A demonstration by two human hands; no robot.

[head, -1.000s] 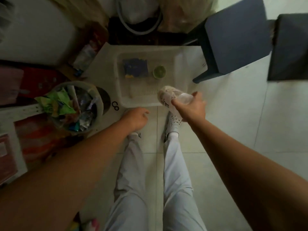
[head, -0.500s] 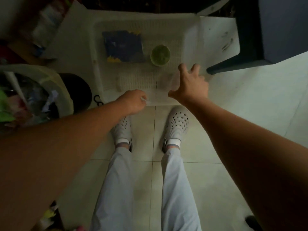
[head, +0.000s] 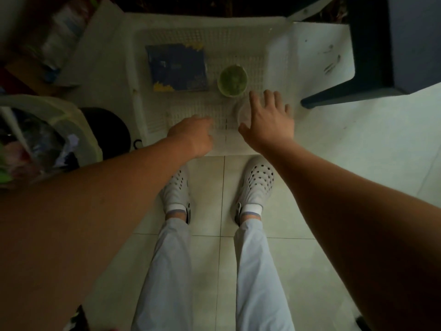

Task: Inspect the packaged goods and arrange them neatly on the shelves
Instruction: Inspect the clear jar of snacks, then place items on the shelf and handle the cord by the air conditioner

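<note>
Standing over a white perforated tray, the person reaches both bare arms down toward its near edge. The right hand is spread, fingers straight and apart, gripping nothing. It is placed over a pale translucent round container at the near right of the tray. Contact cannot be confirmed, since the item is faint and partly covered. The left hand sits at the near rim, knuckles up, fingers curled under and hidden. Whether they hold anything cannot be told. Inside the tray, a dark blue packet lies flat at the far left. A green-topped cup stands just right of it, just beyond the right fingertips. A pale bin of wrappers sits at left, and a dark stool at far right.
</note>
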